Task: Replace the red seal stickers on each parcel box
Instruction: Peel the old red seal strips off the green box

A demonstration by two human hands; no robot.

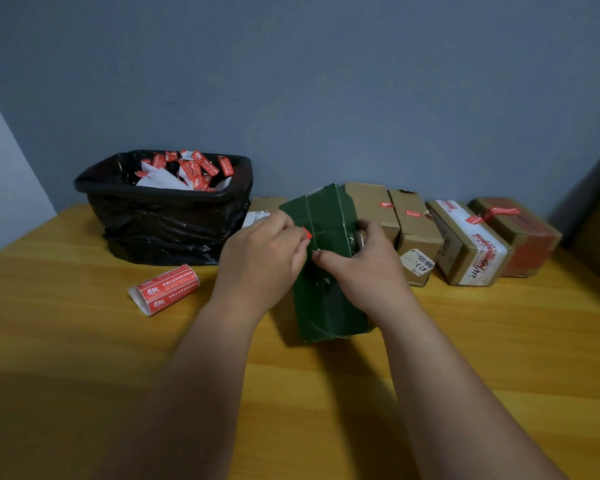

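Note:
A dark green parcel box [326,216] lies lengthwise on the wooden table [84,341] in front of me. My left hand [262,258] pinches a small red seal sticker [307,233] at the box's left top edge. My right hand [364,268] grips the green box from the right, thumb on its top face. A roll of red seal stickers [167,289] lies on the table to the left. Several brown parcel boxes [413,233] with red seals stand in a row behind, along the wall.
A bin lined with a black bag [160,220] stands at the back left, holding several used red stickers and white backing paper. Another brown box [262,209] sits between the bin and the green box. A dark object is at the far right edge.

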